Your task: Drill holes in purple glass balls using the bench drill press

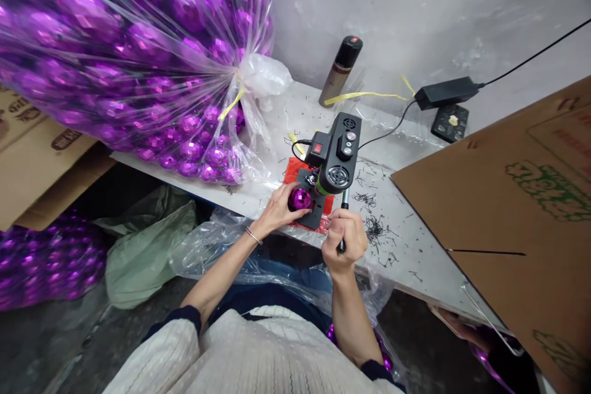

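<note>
A shiny purple faceted ball (300,198) sits between the thumb and fingers of my left hand (278,206), at the base of a small black bench press machine (340,157). My right hand (345,237) is wrapped round the machine's lever handle (342,247), whose metal rod shows above the fist. The machine has a red switch (318,148) on its side and stands on a red sheet (292,171). How the ball meets the machine is partly hidden by my fingers.
A large clear bag of purple balls (152,74) fills the left. Behind the machine stand a spray can (340,71) and a black power adapter (447,93) with its cable. Small dark wire bits (376,228) litter the table; a cardboard box (517,197) stands at right.
</note>
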